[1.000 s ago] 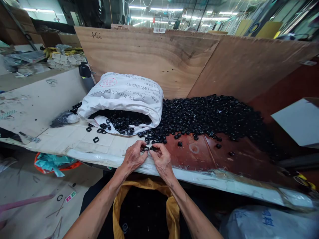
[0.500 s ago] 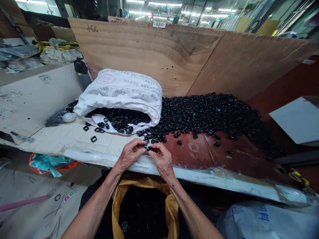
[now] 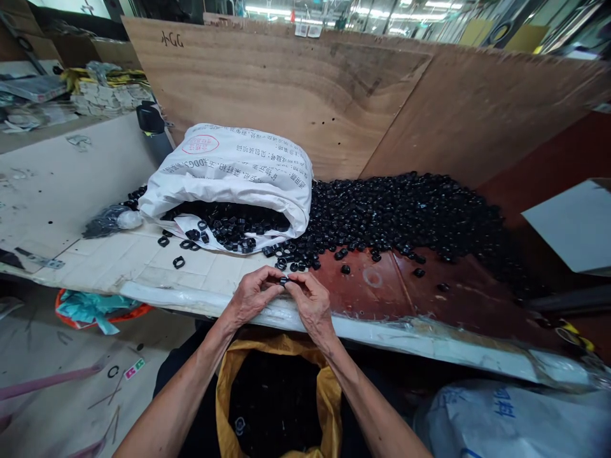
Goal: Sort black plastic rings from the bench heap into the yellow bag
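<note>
Over the bench's front edge, my left hand [image 3: 255, 294] and my right hand [image 3: 311, 299] meet fingertip to fingertip. Between them they pinch a small black ring-shaped part [image 3: 283, 281]; whether it is one piece or two pressed together I cannot tell. Just beyond my fingers lie loose black rings [image 3: 281, 263]. They spill from the mouth of a white woven sack [image 3: 229, 156] with printed lettering. To the right spreads a large heap of similar black parts [image 3: 396, 213]. Below my wrists stands a yellow sack [image 3: 223, 394], its rim folded open and its inside dark.
A wooden board [image 3: 286, 83] walls off the back of the bench. A dark bottle [image 3: 155, 130] stands behind the sack's left side. A white box [image 3: 573, 226] is at right, a pale sack [image 3: 520, 420] below it. Down left sits an orange-rimmed container [image 3: 64, 312] with teal plastic.
My hands have come closer together; the black parts held separately in each hand now meet at the fingertips. The camera view has shifted slightly.
</note>
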A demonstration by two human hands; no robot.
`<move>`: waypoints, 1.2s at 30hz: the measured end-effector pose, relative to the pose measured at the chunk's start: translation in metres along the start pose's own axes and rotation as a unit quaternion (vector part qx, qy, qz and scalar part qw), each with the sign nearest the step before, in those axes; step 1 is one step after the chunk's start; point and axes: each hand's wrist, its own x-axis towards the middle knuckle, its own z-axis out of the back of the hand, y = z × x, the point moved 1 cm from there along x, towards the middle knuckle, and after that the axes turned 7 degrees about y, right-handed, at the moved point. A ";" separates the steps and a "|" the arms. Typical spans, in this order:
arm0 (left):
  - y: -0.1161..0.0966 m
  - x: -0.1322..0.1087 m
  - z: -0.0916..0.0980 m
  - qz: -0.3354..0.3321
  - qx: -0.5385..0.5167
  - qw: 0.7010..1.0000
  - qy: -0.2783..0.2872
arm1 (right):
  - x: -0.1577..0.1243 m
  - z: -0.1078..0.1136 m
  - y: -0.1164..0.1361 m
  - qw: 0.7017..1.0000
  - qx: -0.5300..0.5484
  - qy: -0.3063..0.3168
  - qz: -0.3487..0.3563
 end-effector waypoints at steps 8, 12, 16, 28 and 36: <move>-0.007 0.000 -0.002 -0.032 0.043 0.999 0.006 | 0.002 -0.002 0.005 0.993 -0.117 0.007 -0.013; -0.006 0.000 -0.003 -0.022 0.031 0.999 0.009 | 0.001 -0.002 0.009 0.992 -0.125 -0.017 -0.021; -0.002 0.000 -0.002 -0.006 -0.016 1.000 -0.010 | -0.004 0.000 0.017 0.996 -0.083 -0.002 0.026; 0.000 -0.002 0.000 -0.015 0.011 0.999 -0.039 | -0.005 0.001 0.017 0.994 -0.108 -0.002 0.017; -0.003 -0.004 0.001 -0.012 0.012 1.000 -0.026 | -0.005 0.003 0.019 0.998 -0.060 0.027 0.017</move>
